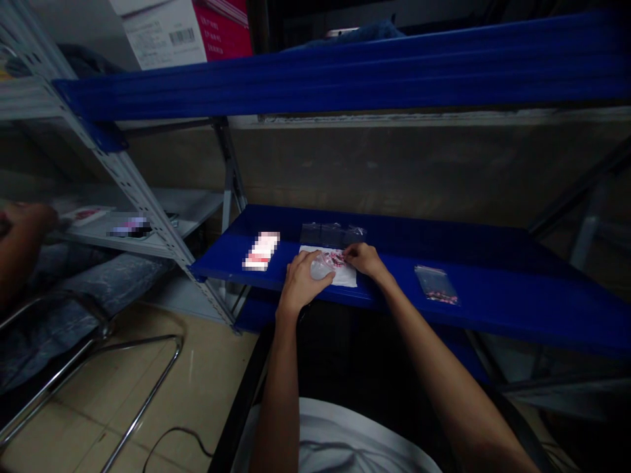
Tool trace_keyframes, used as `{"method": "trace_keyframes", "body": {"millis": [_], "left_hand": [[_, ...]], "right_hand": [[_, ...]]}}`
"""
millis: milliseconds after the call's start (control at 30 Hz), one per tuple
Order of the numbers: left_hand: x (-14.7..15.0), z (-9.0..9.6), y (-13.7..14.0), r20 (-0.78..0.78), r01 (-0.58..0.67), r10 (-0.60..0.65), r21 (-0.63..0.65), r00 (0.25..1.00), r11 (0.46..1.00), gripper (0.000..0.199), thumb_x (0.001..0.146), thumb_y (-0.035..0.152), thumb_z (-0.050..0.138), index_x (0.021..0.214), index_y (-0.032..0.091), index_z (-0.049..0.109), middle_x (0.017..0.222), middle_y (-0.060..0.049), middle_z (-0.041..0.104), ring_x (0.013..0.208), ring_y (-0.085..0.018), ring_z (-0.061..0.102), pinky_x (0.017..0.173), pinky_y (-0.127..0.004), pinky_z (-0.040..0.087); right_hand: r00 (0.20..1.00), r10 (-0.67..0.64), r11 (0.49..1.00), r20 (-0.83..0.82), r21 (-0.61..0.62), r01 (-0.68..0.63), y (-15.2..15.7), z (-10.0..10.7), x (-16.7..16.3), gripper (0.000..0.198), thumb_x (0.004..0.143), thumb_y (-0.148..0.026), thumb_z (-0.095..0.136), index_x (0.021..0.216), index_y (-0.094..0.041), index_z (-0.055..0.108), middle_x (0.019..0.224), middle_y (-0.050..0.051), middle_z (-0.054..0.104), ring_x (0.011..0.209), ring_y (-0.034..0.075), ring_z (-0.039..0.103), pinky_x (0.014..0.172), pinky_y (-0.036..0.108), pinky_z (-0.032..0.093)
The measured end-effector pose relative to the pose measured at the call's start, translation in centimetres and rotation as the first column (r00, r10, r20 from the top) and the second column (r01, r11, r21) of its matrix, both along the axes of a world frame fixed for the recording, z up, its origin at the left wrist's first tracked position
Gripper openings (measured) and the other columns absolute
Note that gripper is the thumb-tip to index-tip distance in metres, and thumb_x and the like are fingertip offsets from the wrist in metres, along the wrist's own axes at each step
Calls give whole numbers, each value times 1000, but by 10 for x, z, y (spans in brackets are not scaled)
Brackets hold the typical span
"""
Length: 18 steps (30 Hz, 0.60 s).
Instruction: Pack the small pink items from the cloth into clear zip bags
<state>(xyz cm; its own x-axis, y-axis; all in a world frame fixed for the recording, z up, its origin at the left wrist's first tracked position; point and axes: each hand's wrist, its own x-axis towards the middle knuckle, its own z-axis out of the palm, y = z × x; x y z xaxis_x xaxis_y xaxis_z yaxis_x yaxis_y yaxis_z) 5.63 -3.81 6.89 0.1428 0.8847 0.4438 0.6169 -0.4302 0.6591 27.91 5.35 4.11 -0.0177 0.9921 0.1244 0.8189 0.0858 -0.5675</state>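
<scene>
Two bare hands meet over a white sheet [349,277] on a blue shelf [507,279], viewed from my remote post through the head camera. Small pink pieces [338,259] lie in a loose cluster at the sheet's middle; whether they sit on or inside the clear plastic [320,269] beside them, I cannot tell. From the right hand [363,258] they lie at nine o'clock, its fingertips right at their edge; from the left hand [304,277] they lie at two o'clock, slightly farther off, making the right the nearer of my pair. The cluster's long axis appears to run from nine to three, though single pieces are too small for me to read.

My right grip is drawn together at the tips, and I cannot tell whether a piece is pinched there. My left grip curves about the clear plastic, thumb parted from fingers; whether it presses or pinches is hidden from me.

Three clear bags [333,234] rest at twelve o'clock from the pieces. A filled bag [438,286] lies near four o'clock from the right hand, its pink and dark contents gathered along the near edge. At nine o'clock, well apart, shows another person's hand [30,219].
</scene>
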Motion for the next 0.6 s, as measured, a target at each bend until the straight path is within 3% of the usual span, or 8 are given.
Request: {"method": "trace_keyframes", "body": {"millis": [600], "left_hand": [[6,-4,1,-7,16,-15,14,1000,1000,53,83,36,78,132,23,65,125,-9,66,123,-29,63,109,-45,50]], "right_hand": [[998,-27,999,-58,-36,25,2,2,-2,15,81,-7,67,77,-17,78,85,10,79,80,19,73,65,20,45]]}}
